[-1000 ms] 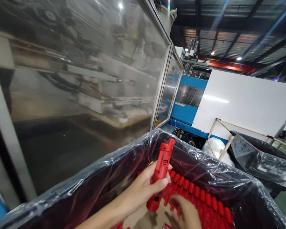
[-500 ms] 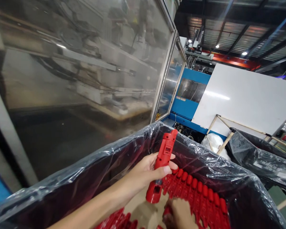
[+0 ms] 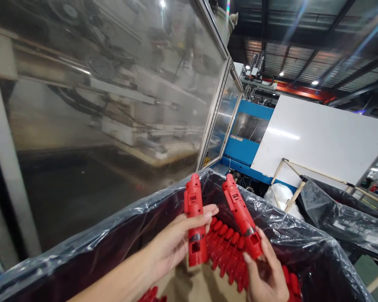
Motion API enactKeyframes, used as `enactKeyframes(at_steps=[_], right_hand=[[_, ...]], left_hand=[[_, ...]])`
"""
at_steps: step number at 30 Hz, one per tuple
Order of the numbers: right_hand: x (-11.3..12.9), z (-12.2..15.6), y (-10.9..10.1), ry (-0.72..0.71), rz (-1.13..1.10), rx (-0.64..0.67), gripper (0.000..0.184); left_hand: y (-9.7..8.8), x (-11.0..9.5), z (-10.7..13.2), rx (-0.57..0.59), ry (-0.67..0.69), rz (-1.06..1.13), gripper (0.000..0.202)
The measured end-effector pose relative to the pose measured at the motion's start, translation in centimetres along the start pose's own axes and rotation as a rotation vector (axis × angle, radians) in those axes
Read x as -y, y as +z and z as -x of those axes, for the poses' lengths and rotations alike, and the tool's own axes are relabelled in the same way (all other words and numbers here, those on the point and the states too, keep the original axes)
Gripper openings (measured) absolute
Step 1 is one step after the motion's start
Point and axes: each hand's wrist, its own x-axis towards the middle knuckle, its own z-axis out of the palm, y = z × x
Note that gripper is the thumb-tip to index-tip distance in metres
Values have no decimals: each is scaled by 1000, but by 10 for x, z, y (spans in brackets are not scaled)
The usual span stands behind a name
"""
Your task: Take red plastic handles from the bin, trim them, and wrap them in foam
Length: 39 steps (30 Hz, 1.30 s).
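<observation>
My left hand point(image 3: 171, 243) is closed round a long red plastic part point(image 3: 195, 222), held upright above a large box lined with clear plastic film point(image 3: 91, 251). Beside it, my right hand point(image 3: 266, 272) grips the lower end of a second red plastic part point(image 3: 241, 220), tilted with its top leaning left. Below both hands, a row of several matching red parts point(image 3: 227, 247) lies side by side inside the box. A patch of brown cardboard bottom point(image 3: 198, 285) shows under my left hand.
A machine enclosure with big glass panels point(image 3: 113, 105) stands to the left behind the box. A blue machine point(image 3: 245, 138) and a white board point(image 3: 321, 138) on a wooden frame are beyond. Another film-lined bin point(image 3: 343, 218) is at the right.
My right hand has come up out of the box holding a second red part. The left hand has turned its part more upright and shifted it slightly left.
</observation>
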Motion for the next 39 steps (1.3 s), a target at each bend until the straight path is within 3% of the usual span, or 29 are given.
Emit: enactKeyframes(at_steps=[2, 7, 17, 24, 29, 39], right_hand=[[4, 6, 9, -83, -90, 18, 44], [12, 16, 22, -93, -100, 76, 52], [17, 37, 24, 0, -16, 156, 54], [20, 44, 27, -12, 24, 145, 51], [20, 51, 28, -9, -1, 121, 49], [25, 59, 21, 16, 0, 197, 37]], left_hand=[[1, 4, -1, 31, 4, 37, 31], [6, 13, 1, 143, 34, 60, 56], [4, 21, 0, 204, 121, -127, 46], [8, 15, 4, 158, 211, -194, 37], [10, 11, 9, 157, 214, -251, 39], [4, 16, 4, 129, 209, -314, 35]])
